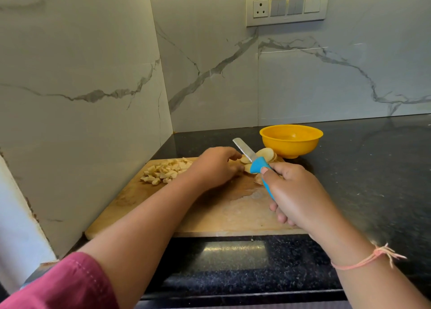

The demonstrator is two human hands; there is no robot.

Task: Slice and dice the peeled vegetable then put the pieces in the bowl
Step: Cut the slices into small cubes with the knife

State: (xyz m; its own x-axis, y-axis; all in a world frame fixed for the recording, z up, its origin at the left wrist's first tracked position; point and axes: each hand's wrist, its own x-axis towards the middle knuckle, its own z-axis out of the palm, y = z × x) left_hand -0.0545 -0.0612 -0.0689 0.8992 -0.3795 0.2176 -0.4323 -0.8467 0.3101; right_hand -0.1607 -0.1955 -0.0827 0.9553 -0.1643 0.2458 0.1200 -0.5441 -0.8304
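Blue-handled knife (251, 162) gripped in the right hand (295, 192), left hand (214, 166) pinching the slices (245, 160): tuck those fingertips (236, 156) back, then cut straight down into even cubes.

The cutting board (210, 215) is bare wood, matt, scuffed pale and chalky toward its near right corner; the counter (373, 168) under it is black speckled stone, polished and glossy; the walls (303, 80) are smooth grey-veined marble-look slabs with a soft sheen; the bowl (291, 148) off the board's far right corner is smooth, glossy yellow plastic; the knife blade (243, 148) is dull grey metal, the knife handle (258, 166) matt blue plastic; the diced pieces (163, 171) at the far left corner and the slices (264, 154) show pale, matt cut faces; the sleeve (77, 283) is pink woven cloth with stitching; the wrist thread (368, 259) is frayed pink string; the switch plate (286, 6) is smooth pale plastic
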